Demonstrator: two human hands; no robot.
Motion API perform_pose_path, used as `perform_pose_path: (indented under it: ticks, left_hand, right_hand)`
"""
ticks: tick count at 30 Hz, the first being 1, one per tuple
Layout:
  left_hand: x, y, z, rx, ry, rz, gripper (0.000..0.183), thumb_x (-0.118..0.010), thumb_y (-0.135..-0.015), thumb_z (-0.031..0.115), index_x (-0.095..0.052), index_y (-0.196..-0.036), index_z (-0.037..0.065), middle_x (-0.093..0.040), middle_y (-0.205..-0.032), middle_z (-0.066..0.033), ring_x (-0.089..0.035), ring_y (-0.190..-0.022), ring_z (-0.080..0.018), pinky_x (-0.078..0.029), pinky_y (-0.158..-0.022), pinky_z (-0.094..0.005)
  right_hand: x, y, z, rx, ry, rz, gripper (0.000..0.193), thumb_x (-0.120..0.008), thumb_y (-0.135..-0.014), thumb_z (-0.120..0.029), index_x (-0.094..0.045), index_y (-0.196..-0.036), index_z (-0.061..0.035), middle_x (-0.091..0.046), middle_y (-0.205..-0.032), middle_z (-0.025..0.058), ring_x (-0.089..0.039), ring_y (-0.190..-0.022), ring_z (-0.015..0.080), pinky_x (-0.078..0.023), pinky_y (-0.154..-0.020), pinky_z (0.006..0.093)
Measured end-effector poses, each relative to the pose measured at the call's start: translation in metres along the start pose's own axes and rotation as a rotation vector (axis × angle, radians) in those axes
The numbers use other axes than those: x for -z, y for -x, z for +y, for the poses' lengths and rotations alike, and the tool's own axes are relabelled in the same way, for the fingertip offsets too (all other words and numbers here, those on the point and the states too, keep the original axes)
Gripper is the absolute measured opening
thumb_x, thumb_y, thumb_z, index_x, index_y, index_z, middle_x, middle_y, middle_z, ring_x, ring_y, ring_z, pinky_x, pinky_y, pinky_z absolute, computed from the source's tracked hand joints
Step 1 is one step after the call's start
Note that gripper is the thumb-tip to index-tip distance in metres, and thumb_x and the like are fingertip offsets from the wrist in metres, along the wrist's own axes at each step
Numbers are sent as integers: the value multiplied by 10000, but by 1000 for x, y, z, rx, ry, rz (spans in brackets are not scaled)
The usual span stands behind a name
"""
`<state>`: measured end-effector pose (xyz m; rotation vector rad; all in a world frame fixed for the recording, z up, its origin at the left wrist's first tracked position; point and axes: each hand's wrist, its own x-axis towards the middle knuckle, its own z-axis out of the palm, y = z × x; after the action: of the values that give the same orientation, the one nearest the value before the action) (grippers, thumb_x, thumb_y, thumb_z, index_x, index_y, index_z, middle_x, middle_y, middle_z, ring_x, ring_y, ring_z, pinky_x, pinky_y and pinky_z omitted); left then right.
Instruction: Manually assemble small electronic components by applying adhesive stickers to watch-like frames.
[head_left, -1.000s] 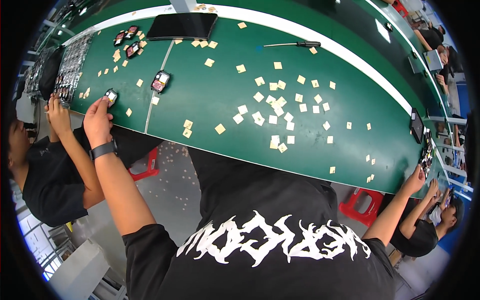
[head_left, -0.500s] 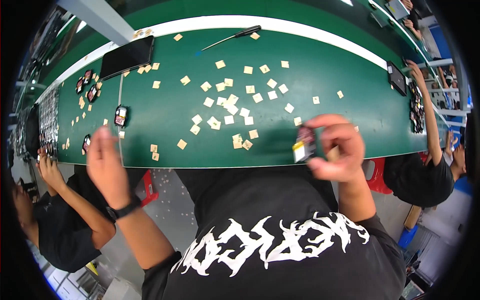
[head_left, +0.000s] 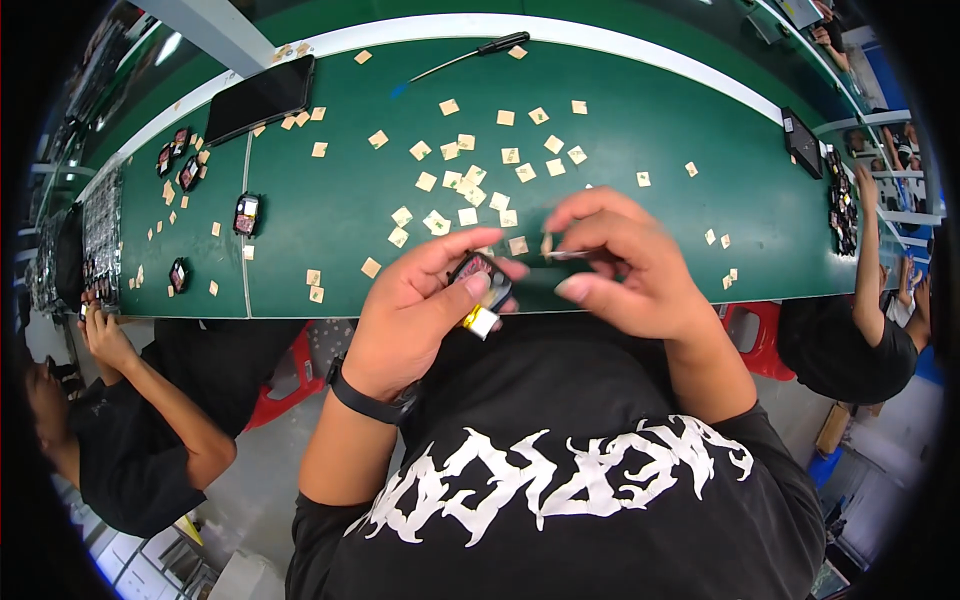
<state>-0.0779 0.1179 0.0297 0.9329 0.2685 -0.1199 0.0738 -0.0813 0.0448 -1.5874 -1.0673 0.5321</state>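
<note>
My left hand (head_left: 415, 305) grips a small black electronic device (head_left: 492, 283), its thumb pressed on the open face. A reddish circuit board shows in the casing, and a silver battery pouch (head_left: 481, 321) with yellow tape hangs at its near end. Just right of it, my right hand (head_left: 635, 265) has its fingers curled round a small thin pale piece (head_left: 568, 254), seen nearly edge-on and blurred. Many small tan square pads (head_left: 467, 216) lie scattered on the green table beyond both hands.
A screwdriver (head_left: 470, 60) lies at the table's far side. A black tablet-like screen (head_left: 262, 100) rests at the far left. Similar black devices (head_left: 246, 214) stand on the left, and more sit in a row (head_left: 842, 210) at the far right. Co-workers (head_left: 150, 420) sit on both sides.
The device has passed from my right hand to my left, which came in from the left. My right hand has moved slightly left and now holds only the small pale piece.
</note>
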Motion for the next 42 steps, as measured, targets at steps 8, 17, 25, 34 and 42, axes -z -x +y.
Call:
perform_pose_path:
  ticks: [8,17,25,34,42]
  left_hand:
    - [10,-13,-15,-274,-357,282,267,-532,-989,-57,-538,-1254,-33,-648,-1131,-96,-646,-947,-113,-516,-807,-239]
    - [6,-22,-14,-307,-378,422,245,-553,-985,-53,-570,-1229,-31,-669,-1060,-74,-624,-872,-73,-505,-781,-218]
    - [5,-24,-19,-329,-386,484,260,-553,-997,-33,-532,-1257,-35,-662,-1135,-97,-638,-1024,-121,-517,-866,-248]
    - [14,-20,-20,-416,-430,378,259,-503,-1015,-32,-472,-1272,-25,-636,-1275,-172,-648,-1124,-184,-542,-920,-288]
    - [20,-20,-3,-186,-39,326,291,-489,-1016,12,-512,-1304,-28,-665,-1181,-158,-678,-1082,-204,-579,-884,-301]
  right_hand:
    - [-10,18,9,-238,286,194,511,-790,-873,-232,-449,-567,-7,-430,-533,96,-376,-493,184,-307,-470,364]
    - [-43,-4,-8,-262,333,147,270,-665,-954,-183,-584,-785,12,-594,-725,178,-584,-701,364,-456,-629,453]
    - [-56,-13,-11,-309,391,15,157,-599,-952,-85,-479,-1024,-13,-625,-721,205,-617,-635,444,-461,-563,531]
    - [-59,-26,-13,-279,472,33,161,-601,-947,-98,-466,-951,-11,-624,-689,212,-614,-638,458,-466,-561,543]
    - [-61,-15,4,-371,68,119,104,-672,-945,-81,-601,-984,-17,-619,-649,86,-580,-542,106,-419,-498,301]
